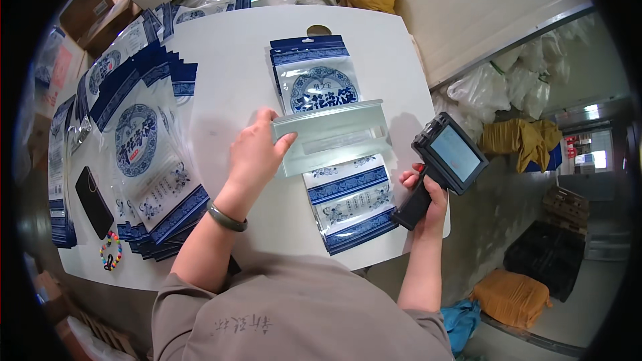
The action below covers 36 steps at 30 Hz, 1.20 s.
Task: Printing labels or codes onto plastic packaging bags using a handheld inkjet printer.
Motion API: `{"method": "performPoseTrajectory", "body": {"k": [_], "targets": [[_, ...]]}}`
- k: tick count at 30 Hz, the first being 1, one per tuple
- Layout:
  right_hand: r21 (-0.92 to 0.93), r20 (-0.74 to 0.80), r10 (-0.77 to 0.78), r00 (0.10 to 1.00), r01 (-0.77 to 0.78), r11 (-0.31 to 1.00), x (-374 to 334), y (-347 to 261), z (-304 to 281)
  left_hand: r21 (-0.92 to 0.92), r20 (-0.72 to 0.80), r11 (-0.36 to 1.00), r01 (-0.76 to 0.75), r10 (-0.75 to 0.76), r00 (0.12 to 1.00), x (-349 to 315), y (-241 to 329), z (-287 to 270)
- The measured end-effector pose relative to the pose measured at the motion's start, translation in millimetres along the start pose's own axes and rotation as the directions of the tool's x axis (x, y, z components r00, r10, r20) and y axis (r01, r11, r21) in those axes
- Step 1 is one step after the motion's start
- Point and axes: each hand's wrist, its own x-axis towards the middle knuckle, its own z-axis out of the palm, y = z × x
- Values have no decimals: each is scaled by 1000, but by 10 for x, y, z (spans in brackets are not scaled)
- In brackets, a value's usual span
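My left hand (pixel 257 146) grips the left end of a pale greenish plate (pixel 294 154) with a long rectangular slot, its thumb pressed on the face. The plate lies across a short stack of blue-and-white packaging bags (pixel 351 202) on the table and hides their middle. In my right hand (pixel 428 194) is a black handheld device (pixel 445 154) with a pistol grip and a lit screen, probably a handheld printer. It is held up just right of the plate, apart from it. My fingers wrap round its grip.
More blue-and-white bags (pixel 140 140) lie fanned in piles on the left of the white table (pixel 227 47). Beside them are a black phone (pixel 93 202) and its beaded strap (pixel 111 254). A small round brownish thing (pixel 318 29) sits behind the bag stack. Wrapped bundles (pixel 511 297) stand on the floor at right.
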Motion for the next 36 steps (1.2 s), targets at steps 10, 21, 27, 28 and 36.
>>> {"method": "performPoseTrajectory", "body": {"k": [10, 21, 27, 28, 36], "targets": [[-543, 210, 233, 950, -85, 835, -115, -418, 583, 56, -37, 997, -57, 59, 998, -7, -51, 1], [-837, 138, 428, 893, -126, 532, -217, -314, 1388, 15, -19, 996, -89, 89, 996, -34, -71, 20], [-913, 57, 448, 892, -134, 384, -147, -315, 1437, -3, -5, 998, -65, 65, 998, -3, -78, -14], [-912, 47, 427, 903, -135, 387, -114, -331, 1381, -8, -5, 998, -63, 63, 998, -9, -81, -7], [-766, -94, 253, 963, -232, 599, 164, -572, 644, -40, -26, 996, -74, 73, 997, -7, -106, 22]]}}
